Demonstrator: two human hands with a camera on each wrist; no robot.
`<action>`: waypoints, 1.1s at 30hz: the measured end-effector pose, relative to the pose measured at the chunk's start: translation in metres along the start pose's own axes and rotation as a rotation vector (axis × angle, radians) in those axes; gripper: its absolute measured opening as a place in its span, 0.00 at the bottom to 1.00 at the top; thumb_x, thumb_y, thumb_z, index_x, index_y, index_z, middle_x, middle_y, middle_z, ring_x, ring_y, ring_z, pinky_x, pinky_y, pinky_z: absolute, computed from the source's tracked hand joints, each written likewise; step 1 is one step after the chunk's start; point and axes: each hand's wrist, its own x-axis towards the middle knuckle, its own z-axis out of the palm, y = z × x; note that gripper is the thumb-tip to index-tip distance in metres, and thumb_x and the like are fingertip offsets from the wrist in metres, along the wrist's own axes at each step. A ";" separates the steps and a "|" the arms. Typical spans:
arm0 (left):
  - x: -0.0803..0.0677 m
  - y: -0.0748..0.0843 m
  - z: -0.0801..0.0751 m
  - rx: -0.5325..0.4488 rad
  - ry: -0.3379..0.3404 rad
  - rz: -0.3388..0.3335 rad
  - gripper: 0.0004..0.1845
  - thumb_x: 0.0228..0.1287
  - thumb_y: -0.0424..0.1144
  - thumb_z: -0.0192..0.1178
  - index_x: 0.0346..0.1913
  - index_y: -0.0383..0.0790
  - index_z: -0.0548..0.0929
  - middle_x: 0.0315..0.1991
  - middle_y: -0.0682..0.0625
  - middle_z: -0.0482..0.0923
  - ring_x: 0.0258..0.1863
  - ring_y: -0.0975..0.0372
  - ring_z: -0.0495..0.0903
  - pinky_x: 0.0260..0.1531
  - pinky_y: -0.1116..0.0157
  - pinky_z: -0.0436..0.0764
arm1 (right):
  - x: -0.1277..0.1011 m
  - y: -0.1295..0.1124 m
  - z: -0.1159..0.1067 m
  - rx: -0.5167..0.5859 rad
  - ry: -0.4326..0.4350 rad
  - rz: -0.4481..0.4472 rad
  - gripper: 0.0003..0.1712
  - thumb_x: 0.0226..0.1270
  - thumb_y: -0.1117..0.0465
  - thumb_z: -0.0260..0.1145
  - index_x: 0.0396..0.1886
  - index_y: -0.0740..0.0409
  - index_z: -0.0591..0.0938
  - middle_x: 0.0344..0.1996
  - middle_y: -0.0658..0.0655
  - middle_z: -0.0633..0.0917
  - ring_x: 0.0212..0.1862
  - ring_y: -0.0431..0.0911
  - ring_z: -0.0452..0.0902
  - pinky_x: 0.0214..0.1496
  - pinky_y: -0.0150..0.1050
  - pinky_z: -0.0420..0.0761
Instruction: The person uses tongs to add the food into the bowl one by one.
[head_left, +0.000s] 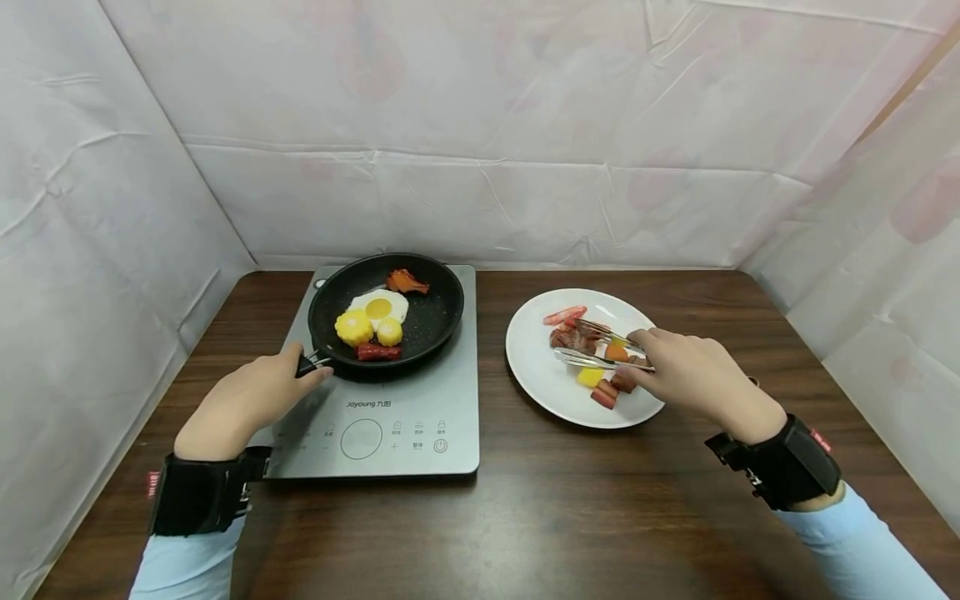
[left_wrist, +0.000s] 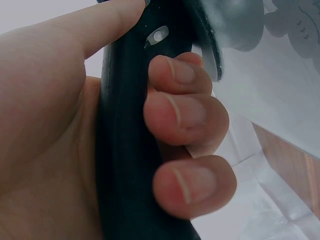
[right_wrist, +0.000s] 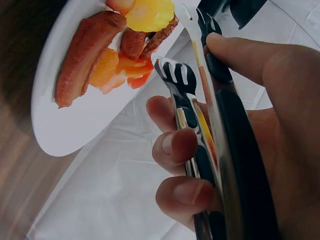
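My left hand [head_left: 258,392] grips the black handle [left_wrist: 125,125] of a frying pan [head_left: 435,333], fingers curled round it in the left wrist view. In the pan lie a fried egg [head_left: 378,307], two yellow corn pieces [head_left: 353,328], a dark red piece [head_left: 378,352] and an orange-brown piece [head_left: 407,282]. Over the white plate [head_left: 534,390], my right hand [head_left: 693,375] holds metal tongs [head_left: 587,359], thumb on one arm and fingers round the other. The tongs' tips are spread apart above the food, with nothing between them in the right wrist view.
Under the pan is a silver induction cooker [head_left: 457,400] with a control panel at its front. Several meat pieces [head_left: 603,394], a yellow piece [head_left: 590,377] and a pink strip [head_left: 565,315] lie on the plate. White sheeting [head_left: 480,208] encloses the brown table [head_left: 525,517] at back and sides.
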 end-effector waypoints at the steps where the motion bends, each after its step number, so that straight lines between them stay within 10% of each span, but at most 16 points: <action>1: 0.000 0.000 0.000 -0.003 0.001 -0.001 0.45 0.78 0.63 0.45 0.71 0.20 0.58 0.58 0.22 0.76 0.48 0.40 0.84 0.38 0.47 0.81 | -0.001 0.000 0.000 -0.001 0.003 0.005 0.31 0.71 0.42 0.66 0.60 0.61 0.80 0.44 0.58 0.89 0.29 0.44 0.82 0.25 0.42 0.74; 14: 0.000 0.001 -0.001 0.005 0.010 0.006 0.42 0.79 0.61 0.46 0.68 0.19 0.61 0.54 0.23 0.78 0.42 0.44 0.85 0.34 0.49 0.81 | -0.004 -0.002 0.006 0.019 -0.009 0.089 0.26 0.73 0.43 0.62 0.48 0.64 0.80 0.28 0.54 0.82 0.26 0.47 0.77 0.24 0.45 0.72; 33: -0.002 0.002 -0.001 -0.008 0.009 -0.004 0.42 0.79 0.60 0.47 0.69 0.20 0.60 0.49 0.28 0.81 0.39 0.49 0.83 0.34 0.51 0.80 | -0.003 0.009 0.009 -0.021 0.105 -0.053 0.03 0.74 0.62 0.61 0.38 0.55 0.77 0.18 0.48 0.75 0.20 0.44 0.64 0.20 0.39 0.63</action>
